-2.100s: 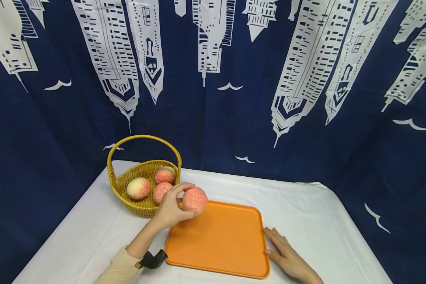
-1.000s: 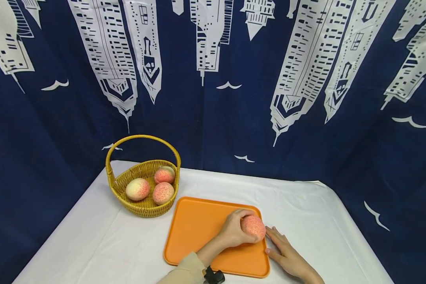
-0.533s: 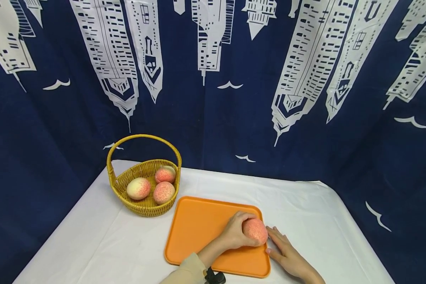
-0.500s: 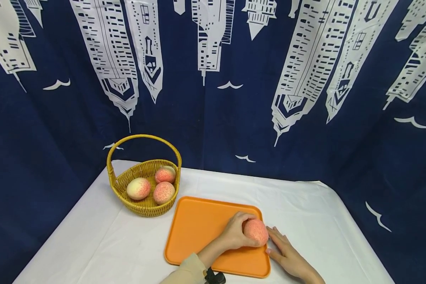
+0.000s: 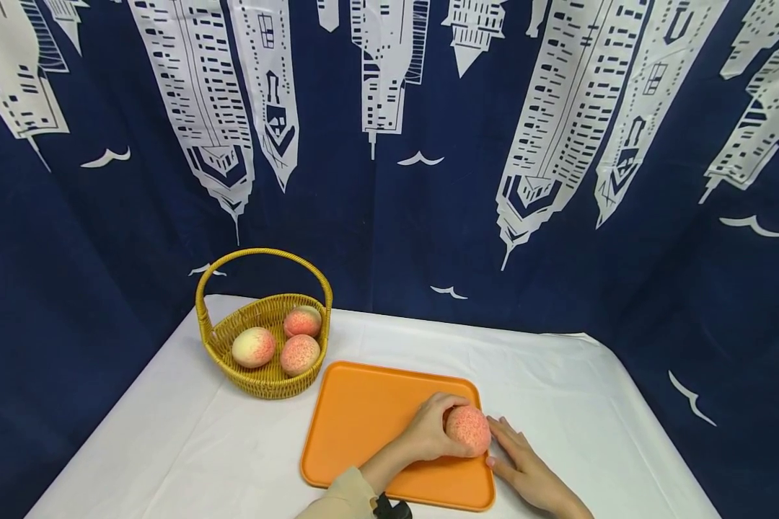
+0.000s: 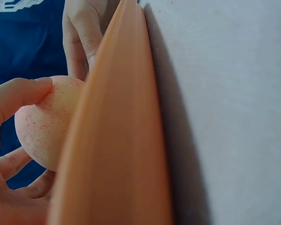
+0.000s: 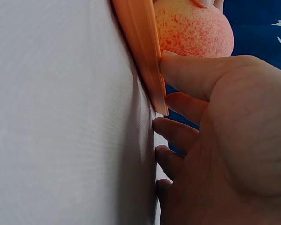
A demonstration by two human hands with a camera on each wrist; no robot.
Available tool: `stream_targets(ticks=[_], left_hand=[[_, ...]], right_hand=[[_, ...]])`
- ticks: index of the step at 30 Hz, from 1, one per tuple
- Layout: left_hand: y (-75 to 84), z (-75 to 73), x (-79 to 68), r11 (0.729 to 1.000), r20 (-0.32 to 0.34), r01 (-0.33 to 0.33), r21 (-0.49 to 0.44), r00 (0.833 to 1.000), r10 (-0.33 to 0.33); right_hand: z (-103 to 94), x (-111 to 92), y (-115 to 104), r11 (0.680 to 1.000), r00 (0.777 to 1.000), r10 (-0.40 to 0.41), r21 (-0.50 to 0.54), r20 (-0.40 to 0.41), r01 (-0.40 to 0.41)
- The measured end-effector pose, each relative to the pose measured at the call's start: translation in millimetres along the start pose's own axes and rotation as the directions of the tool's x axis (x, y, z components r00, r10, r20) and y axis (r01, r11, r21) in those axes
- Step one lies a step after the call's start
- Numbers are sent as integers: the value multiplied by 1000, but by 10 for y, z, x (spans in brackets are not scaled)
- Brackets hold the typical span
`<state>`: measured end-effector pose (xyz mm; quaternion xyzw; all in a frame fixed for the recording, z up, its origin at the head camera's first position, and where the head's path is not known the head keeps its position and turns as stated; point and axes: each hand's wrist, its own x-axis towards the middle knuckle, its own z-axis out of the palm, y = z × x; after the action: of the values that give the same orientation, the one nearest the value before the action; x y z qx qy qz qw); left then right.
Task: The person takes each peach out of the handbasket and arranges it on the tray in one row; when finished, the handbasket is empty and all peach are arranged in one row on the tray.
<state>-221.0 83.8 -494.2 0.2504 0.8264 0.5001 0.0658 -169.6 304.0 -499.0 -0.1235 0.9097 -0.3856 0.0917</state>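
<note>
A pink, speckled peach (image 5: 469,431) sits at the right side of the orange tray (image 5: 363,411), gripped by my left hand (image 5: 430,431) between thumb and curled fingers. The left wrist view shows the thumb on top of the peach (image 6: 47,122), with the tray's edge (image 6: 117,122) hiding part of it. My right hand (image 5: 526,468) lies at the tray's right edge with fingers extended. In the right wrist view, the thumb of the right hand (image 7: 234,126) touches the tray rim (image 7: 143,51), and the other fingertips reach down to the white cloth.
A yellow wicker basket (image 5: 269,389) with a tall handle stands at the back left, holding a pale peach (image 5: 254,347) and two pinker ones, one of them the front peach (image 5: 300,355). White cloth (image 5: 169,432) covers the table. Behind hangs a navy curtain (image 5: 428,216) with city prints.
My left hand has carried the peach from beside the basket rightward across the tray to its right side, then shifted only slightly. The right hand has stayed at the tray's edge.
</note>
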Motion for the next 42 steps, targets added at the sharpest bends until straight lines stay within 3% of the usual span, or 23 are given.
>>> stream_targets(ticks=[5,10,14,20,26,29,31,38,42], left_hand=[[-14,-1,-9,1000,16,-2,10,1000,2],[1,-57,-9,998,27,-33,52,999,32],[57,-173,-29,996,-1,-57,68,998,58],[145,-439,-167,991,-44,-130,9,991,130],[269,-835,-344,982,-78,-183,-39,981,180],[295,-1070,-445,979,-109,-200,-24,974,197],[273,-1238,-520,977,-147,-211,2,967,209],[-14,-1904,-748,983,-328,-165,73,927,180],[-260,-2294,-820,993,-433,-72,88,895,103]], right_hand=[[7,0,8,999,999,38,21,20,-39],[7,4,-2,1000,1000,15,11,5,-15],[1,22,-11,1000,1000,11,-2,1,-11],[10,20,-10,996,994,87,0,65,-88],[18,10,-14,998,998,53,16,28,-54],[24,7,-16,1000,1000,18,15,5,-18],[28,13,-19,999,999,36,30,13,-36],[24,15,-29,995,994,100,-10,50,-99],[27,-3,-14,997,997,73,-9,38,-73]])
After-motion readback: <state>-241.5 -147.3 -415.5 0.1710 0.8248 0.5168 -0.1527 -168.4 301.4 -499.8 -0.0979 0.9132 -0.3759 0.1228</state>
